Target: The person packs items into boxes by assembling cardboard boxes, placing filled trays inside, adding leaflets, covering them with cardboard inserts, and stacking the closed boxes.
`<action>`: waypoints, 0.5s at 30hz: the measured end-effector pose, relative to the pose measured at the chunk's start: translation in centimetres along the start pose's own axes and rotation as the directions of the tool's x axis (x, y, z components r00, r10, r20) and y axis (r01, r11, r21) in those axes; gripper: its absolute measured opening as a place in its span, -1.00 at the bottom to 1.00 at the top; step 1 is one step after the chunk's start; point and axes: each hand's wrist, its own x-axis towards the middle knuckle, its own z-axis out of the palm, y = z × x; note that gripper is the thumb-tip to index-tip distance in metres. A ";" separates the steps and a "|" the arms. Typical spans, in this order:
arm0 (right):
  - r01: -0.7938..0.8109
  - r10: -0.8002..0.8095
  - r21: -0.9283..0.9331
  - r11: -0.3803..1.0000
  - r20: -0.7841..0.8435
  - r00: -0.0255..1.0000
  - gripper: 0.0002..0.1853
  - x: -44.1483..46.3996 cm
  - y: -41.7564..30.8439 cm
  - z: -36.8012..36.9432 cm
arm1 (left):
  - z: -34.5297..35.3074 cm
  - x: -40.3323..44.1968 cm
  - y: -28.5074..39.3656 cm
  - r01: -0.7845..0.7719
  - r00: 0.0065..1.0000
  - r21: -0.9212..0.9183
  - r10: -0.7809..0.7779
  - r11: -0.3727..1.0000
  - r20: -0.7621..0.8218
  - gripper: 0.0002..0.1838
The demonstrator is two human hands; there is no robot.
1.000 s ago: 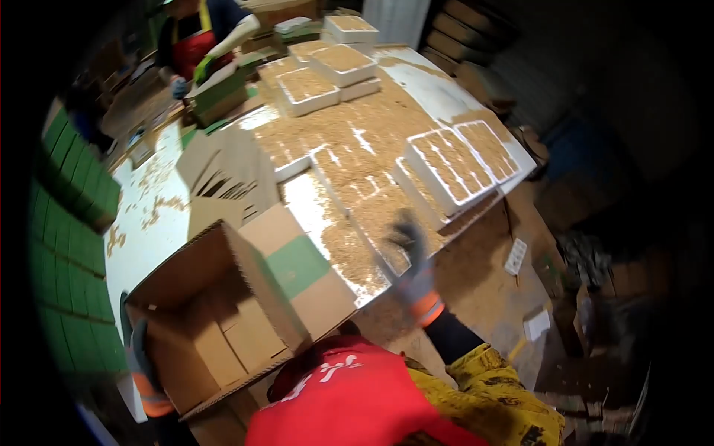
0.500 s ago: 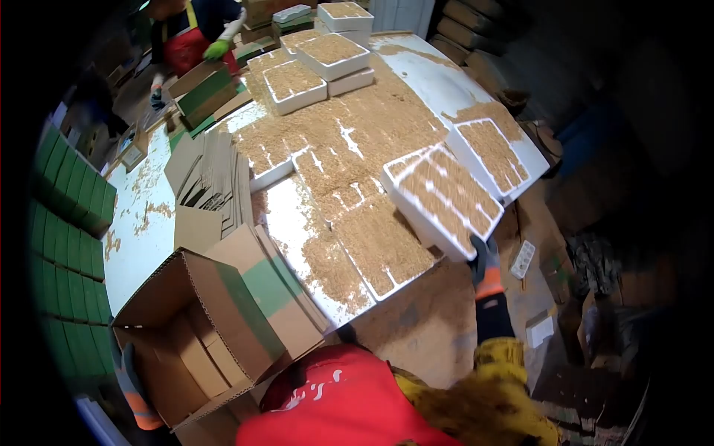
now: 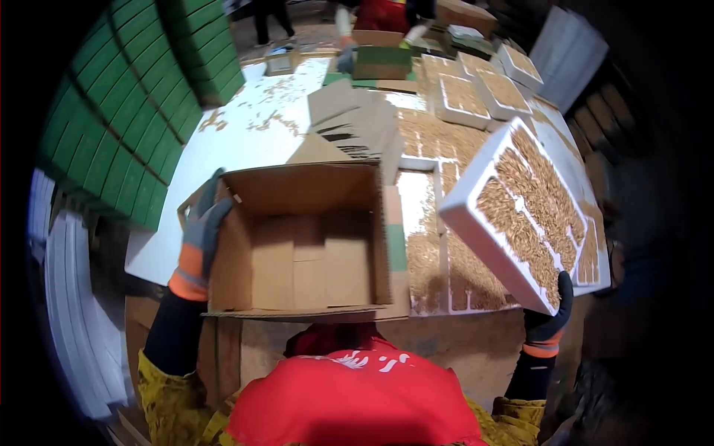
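Table (image 3: 245,160): white top, brown pieces strewn over much of it. Green boxes (image 3: 111,111): stacked high along table's left side. Carton (image 3: 305,193): open mouth turned toward person, positioned at table's near edge. Flattened cardboard (image 3: 353,111): on table, just beyond carton. Tray (image 3: 494,256): white, filled with brown pieces, tilted, held above table's near right part, apart from carton. Left hand (image 3: 202,234): gloved, fingers gripping carton's left side. Right hand (image 3: 552,318): gloved, fingers gripping tray's near corner.
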 end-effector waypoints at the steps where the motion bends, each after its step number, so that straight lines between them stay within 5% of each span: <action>1: 0.249 -0.219 -0.336 0.908 0.126 0.968 -0.59 -0.3 1.0 0.8 | -0.2 -0.3 -0.6 -0.093 0.996 0.105 0.091 0.990 0.018 -0.53; 3: 0.635 -0.405 -0.673 0.378 0.497 0.768 -0.63 -1.3 2.1 3.3 | -0.2 -0.7 -1.6 -0.195 0.981 0.194 0.194 0.961 0.023 -0.55; 5: 0.777 -0.341 -0.618 0.119 0.710 0.617 -0.67 -2.8 2.7 7.8 | 0.2 -0.9 0.0 -0.032 0.999 -0.109 0.027 0.994 -0.046 -0.49; 7: 0.775 -0.232 -0.608 0.171 0.740 0.632 -0.71 -4.3 2.2 11.7 | 0.6 -0.2 1.7 0.217 0.961 -0.493 -0.274 0.842 -0.045 -0.45; 8: 0.753 -0.156 -0.619 0.222 0.740 0.654 -0.70 -5.2 2.9 13.7 | 0.1 -0.8 1.3 0.121 0.984 -0.507 -0.171 0.853 -0.053 -0.43; 10: 0.601 0.067 -0.716 0.355 0.661 0.748 -0.67 -6.2 3.2 16.9 | 0.1 -0.9 1.9 0.187 0.960 -0.708 -0.281 0.681 -0.016 -0.41; 11: 0.554 0.144 -0.747 0.368 0.634 0.760 -0.65 -6.6 3.6 18.4 | -0.2 -1.3 1.3 0.155 0.970 -0.647 -0.240 0.746 -0.045 -0.41; 14: 0.745 0.171 -0.643 0.180 0.766 0.620 -0.67 -7.5 4.7 21.6 | -0.6 -2.3 0.4 0.027 0.985 -0.612 -0.127 0.790 -0.120 -0.52; 15: 0.629 0.172 -0.703 0.333 0.701 0.692 -0.68 -7.8 5.0 21.4 | -1.0 -2.7 0.3 -0.061 0.986 -0.531 -0.032 0.845 -0.165 -0.57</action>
